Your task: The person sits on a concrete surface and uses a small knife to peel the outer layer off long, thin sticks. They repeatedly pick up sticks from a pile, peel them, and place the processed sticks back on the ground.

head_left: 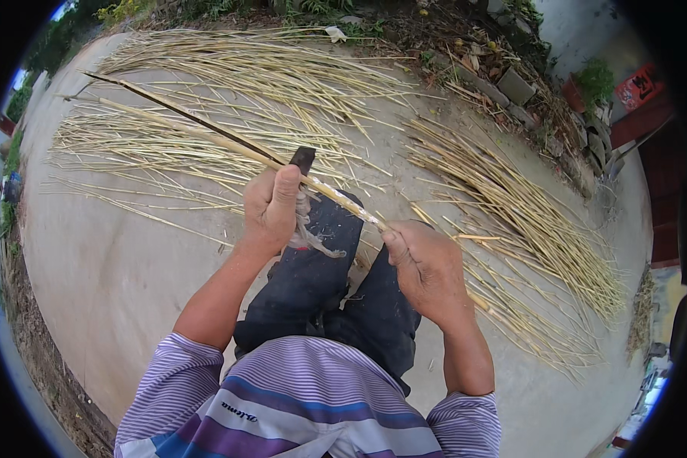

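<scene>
One long pale cane (347, 204), slanting above your dark trousers (298, 286): your left hand (271, 206) pinches it beside a dark flat blade (303, 159), and your right hand (427, 267) is clenched round it just beside the trousers' right leg. Step in hand, by judgement: scraping or splitting the cane, the next move calling for a steady draw along the blade. Beyond the trousers: loose stalks (511, 206) ahead and right; farther right, one reddish pot (572, 95) holding a green plant (595, 79).
</scene>
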Tool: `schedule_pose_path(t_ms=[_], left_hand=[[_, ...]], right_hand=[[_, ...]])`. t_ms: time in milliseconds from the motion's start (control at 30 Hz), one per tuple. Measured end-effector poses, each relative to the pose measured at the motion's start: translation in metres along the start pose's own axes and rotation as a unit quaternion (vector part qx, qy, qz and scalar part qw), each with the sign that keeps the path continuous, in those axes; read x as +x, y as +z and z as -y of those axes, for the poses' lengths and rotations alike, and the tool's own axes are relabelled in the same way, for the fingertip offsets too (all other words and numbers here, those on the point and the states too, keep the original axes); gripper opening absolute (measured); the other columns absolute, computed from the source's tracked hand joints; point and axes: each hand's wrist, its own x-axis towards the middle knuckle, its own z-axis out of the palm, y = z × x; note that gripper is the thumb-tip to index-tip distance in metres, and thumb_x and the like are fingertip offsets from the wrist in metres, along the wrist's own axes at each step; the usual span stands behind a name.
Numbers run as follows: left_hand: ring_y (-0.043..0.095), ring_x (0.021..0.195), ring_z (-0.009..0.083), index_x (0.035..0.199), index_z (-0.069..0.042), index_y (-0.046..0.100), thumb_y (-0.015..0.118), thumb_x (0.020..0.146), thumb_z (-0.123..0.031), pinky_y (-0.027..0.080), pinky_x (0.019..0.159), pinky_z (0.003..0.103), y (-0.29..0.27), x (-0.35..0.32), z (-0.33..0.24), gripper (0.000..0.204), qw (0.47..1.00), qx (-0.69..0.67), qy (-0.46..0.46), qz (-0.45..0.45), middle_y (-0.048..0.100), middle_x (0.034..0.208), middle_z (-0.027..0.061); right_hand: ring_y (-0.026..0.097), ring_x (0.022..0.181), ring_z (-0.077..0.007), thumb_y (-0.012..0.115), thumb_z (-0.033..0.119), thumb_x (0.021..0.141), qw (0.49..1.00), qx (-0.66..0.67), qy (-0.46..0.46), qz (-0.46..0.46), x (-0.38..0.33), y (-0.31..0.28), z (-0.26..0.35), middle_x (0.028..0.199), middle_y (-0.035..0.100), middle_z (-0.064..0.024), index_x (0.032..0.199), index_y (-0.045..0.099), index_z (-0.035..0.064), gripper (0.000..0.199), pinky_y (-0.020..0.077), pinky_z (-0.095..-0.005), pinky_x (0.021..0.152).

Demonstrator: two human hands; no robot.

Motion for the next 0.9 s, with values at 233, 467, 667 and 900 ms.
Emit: schedule_pose_path(t_ms=[233, 467, 667, 900], left_hand=[[0.042, 0.048, 0.0107, 0.059, 0.0, 0.051, 0.062, 0.094, -0.039, 0.035, 0.044, 0.031, 0.019, -0.009, -0.001, 0.053, 0.996, 0.025, 0.035, 0.073, 0.049, 0.052, 0.0063], [0.038, 0.049, 0.0123, 0.063, 0.001, 0.049, 0.06, 0.095, -0.038, 0.031, 0.044, 0.032, 0.006, -0.007, 0.003, 0.051, 0.989, 0.0, 0.005, 0.148, 0.042, 0.052, 0.0061], [0.038, 0.053, 0.0124, 0.069, 0.0, 0.05, 0.059, 0.096, -0.036, 0.032, 0.048, 0.031, -0.002, -0.002, 0.005, 0.046, 0.987, -0.094, -0.118, 0.057, 0.045, 0.058, 0.0025], [0.041, 0.055, 0.0134, 0.067, 0.0, 0.051, 0.06, 0.095, -0.036, 0.036, 0.05, 0.03, 0.022, -0.019, 0.008, 0.047, 0.991, -0.045, -0.039, 0.122, 0.043, 0.057, 0.0043]], right_hand=[[0.062, 0.067, -0.0332, 0.061, 0.017, 0.09, 0.997, -0.065, -0.025, -0.034, 0.001, 0.009, 0.001, 0.076, 0.062, -0.0133, 0.094, 0.061, 0.0052, 0.012, 0.0483, -0.0397, 0.058], [0.062, 0.067, -0.033, 0.062, 0.016, 0.09, 0.998, -0.059, -0.027, -0.014, -0.004, 0.012, -0.003, 0.077, 0.061, -0.0134, 0.093, 0.059, 0.0043, 0.013, 0.048, -0.0402, 0.057], [0.061, 0.066, -0.0335, 0.061, 0.017, 0.09, 0.996, -0.089, -0.007, 0.031, -0.009, -0.002, -0.009, 0.075, 0.06, -0.014, 0.092, 0.058, 0.0035, 0.014, 0.0477, -0.0413, 0.058], [0.061, 0.068, -0.0363, 0.058, 0.019, 0.092, 0.997, -0.068, -0.006, 0.043, 0.002, 0.009, -0.005, 0.076, 0.061, -0.0154, 0.093, 0.058, 0.0043, 0.014, 0.0474, -0.043, 0.058]])
